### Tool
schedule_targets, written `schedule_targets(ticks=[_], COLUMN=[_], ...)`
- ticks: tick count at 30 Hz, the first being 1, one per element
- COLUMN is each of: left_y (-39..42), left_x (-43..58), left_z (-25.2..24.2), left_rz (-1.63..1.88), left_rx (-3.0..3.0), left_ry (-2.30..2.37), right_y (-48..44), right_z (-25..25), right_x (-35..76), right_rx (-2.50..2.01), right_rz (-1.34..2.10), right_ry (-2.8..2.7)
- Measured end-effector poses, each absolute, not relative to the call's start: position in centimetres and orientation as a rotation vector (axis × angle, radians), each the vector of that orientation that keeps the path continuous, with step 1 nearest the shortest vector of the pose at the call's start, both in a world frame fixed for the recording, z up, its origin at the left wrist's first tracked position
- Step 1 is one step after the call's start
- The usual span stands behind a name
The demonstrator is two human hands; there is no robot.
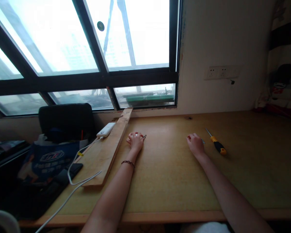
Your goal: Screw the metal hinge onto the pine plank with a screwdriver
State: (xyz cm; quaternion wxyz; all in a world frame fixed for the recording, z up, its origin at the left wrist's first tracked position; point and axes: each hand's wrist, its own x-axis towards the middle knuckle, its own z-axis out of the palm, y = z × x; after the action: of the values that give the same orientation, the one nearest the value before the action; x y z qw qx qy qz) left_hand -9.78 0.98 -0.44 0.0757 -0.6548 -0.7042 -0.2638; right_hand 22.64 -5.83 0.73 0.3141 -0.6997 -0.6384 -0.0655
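My left hand [135, 141] rests on the wooden tabletop [165, 174] beside a long board, its fingers curled in. A small metallic piece [144, 137] pokes out at its thumb side, too small to name. My right hand [195, 145] lies farther right, also closed, with the knuckles up. At its outer edge shows a thin shiny bit [203, 141]; whether the fingers hold it cannot be made out. Just right of that hand is a screwdriver [218, 145] with a yellow and black handle, its shaft pointing away and to the left.
The long wooden board [109, 149] lies along the left side, carrying a white power bank [106, 129] with a white cable [87, 180]. Beyond it are a blue bag [53, 158] and a black chair [66, 119]. A window and a wall with sockets [217, 72] stand behind.
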Motion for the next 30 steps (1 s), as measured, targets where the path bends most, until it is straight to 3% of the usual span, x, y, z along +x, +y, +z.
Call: schedule_targets(ticks=[7, 12, 15, 21, 25, 30], left_y=[1.4, 1.4, 0.6, -3.2, -5.3, -6.0], left_x=[-9.3, -9.0, -7.5, -0.8, 2.1, 2.4], left_z=[-0.5, -0.3, 0.1, 0.7, 0.5, 0.3], left_rz=[-0.750, -0.917, -1.182, -2.053, -2.365, -2.509], left_rx=[-2.080, -2.146, -2.299, -3.025, -3.202, -3.067], left_ry=[-2.094, -2.096, -2.058, -1.716, -1.815, -2.118], right_y=[-6.1, -6.7, -7.3, -8.2, -8.5, -8.5], right_z=[0.9, 1.0, 0.6, 0.2, 0.6, 0.8], right_x=[22.3, 20.0, 17.5, 14.1, 14.3, 14.6], right_rx=[-1.799, -1.652, -1.493, -1.057, -0.865, -0.883], right_rz=[-0.144, 0.045, 0.347, 1.193, 1.272, 1.260], right_ry=[-1.668, -1.698, -1.673, -1.124, -0.860, -0.734])
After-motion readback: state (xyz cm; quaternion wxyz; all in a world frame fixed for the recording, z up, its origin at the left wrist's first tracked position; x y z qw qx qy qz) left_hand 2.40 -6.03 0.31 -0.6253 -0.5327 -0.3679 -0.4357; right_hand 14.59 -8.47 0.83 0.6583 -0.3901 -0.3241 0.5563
